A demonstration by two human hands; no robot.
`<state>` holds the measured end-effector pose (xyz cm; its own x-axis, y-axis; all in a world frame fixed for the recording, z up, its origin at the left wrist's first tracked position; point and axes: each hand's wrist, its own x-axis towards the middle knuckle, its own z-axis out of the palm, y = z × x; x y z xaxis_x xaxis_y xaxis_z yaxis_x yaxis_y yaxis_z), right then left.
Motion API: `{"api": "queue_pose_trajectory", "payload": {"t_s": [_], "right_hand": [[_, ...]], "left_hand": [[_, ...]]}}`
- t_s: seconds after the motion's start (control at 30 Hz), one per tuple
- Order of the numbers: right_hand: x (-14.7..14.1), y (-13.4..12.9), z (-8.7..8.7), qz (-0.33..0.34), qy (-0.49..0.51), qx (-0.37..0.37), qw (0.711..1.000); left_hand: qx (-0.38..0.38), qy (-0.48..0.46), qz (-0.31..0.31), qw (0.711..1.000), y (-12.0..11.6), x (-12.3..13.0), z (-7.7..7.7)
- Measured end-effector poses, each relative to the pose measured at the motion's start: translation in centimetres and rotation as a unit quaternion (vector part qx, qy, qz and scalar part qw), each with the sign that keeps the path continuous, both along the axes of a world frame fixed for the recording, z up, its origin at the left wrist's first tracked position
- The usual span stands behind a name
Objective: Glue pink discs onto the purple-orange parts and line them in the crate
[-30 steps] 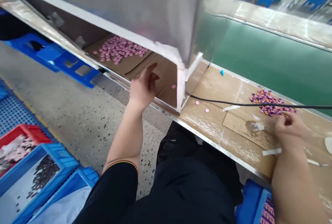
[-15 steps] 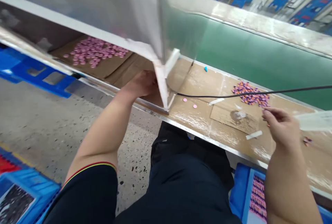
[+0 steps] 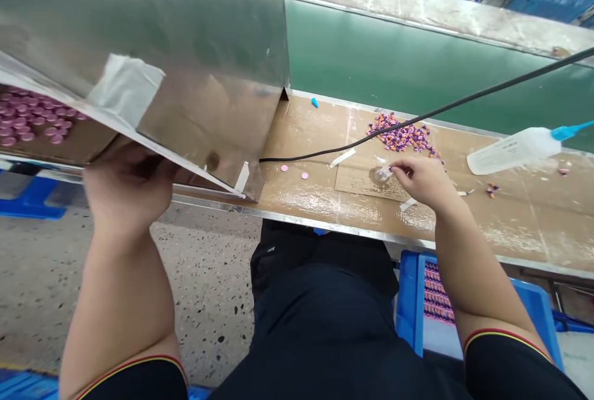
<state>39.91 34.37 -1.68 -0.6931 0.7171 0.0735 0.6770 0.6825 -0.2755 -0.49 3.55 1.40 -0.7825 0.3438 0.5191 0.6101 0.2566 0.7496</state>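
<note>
Below — a blue crate (image 3: 411, 301) holds purple-striped pieces (image 3: 439, 295).

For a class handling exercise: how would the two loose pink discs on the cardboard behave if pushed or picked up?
The pink discs look thin and flat, so they are probably light and likely to slide rather than roll. Lying flat on the cardboard, they may be fiddly to pinch.

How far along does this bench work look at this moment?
Already laid out: pink round discs on brown cardboard, and striped purple-pink pieces in a blue plastic crate. In hand: the right hand is at a small clear lump; the left hand is under a steel panel. Still lying out: a purple-and-orange pile and two loose pink discs.
</note>
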Motion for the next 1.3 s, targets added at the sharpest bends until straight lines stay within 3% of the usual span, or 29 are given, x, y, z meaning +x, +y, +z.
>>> {"api": "queue_pose_trajectory", "payload": {"t_s": [0.1, 0.2, 0.33, 0.43, 0.53, 0.67, 0.77, 0.87, 0.93, 1.0, 1.17, 1.3], "right_hand": [[-0.2, 0.1, -0.4, 0.012, -0.011, 0.000, 1.000], [-0.3, 0.1, -0.7, 0.024, -0.015, 0.000, 1.000], [0.1, 0.2, -0.9, 0.041, -0.016, 0.010, 0.999], [0.4, 0.2, -1.1, 0.050, -0.007, 0.023, 0.998], [0.6, 0.2, -1.5, 0.070, 0.008, 0.037, 0.997], [0.6, 0.2, -2.1, 0.065, 0.029, 0.068, 0.995], [0.7, 0.1, -2.2, 0.058, 0.042, 0.078, 0.994], [1.0, -1.1, -1.8, 0.036, 0.114, 0.066, 0.991], [0.9, -3.1, -1.3, 0.008, 0.207, 0.025, 0.978], [0.2, -6.1, -1.1, -0.004, 0.314, -0.057, 0.948], [-2.4, -13.4, -1.6, 0.012, 0.506, -0.244, 0.827], [-3.4, -15.0, -2.2, -0.016, 0.535, -0.305, 0.788]], "left_hand": [[-0.016, 0.014, 0.050, 0.998, -2.0, 3.3, 0.8], [0.039, -0.009, 0.093, 0.995, -3.0, 6.5, 0.7], [0.137, -0.008, 0.002, 0.991, -3.7, 9.1, -0.7], [0.143, -0.058, -0.109, 0.982, -3.6, 10.8, -2.0], [0.109, -0.192, -0.185, 0.958, -2.2, 13.1, -3.1], [0.083, -0.361, -0.265, 0.890, 1.8, 16.4, -4.6], [0.089, -0.428, -0.316, 0.842, 4.6, 18.3, -5.5], [0.089, -0.445, -0.345, 0.821, 6.3, 19.4, -5.9], [0.090, -0.424, -0.352, 0.829, 7.0, 19.9, -6.1], [0.091, -0.374, -0.355, 0.852, 7.5, 20.3, -6.4], [0.096, -0.082, -0.336, 0.933, 8.8, 21.2, -7.6], [0.101, 0.105, -0.322, 0.935, 9.4, 21.5, -8.2]]}}
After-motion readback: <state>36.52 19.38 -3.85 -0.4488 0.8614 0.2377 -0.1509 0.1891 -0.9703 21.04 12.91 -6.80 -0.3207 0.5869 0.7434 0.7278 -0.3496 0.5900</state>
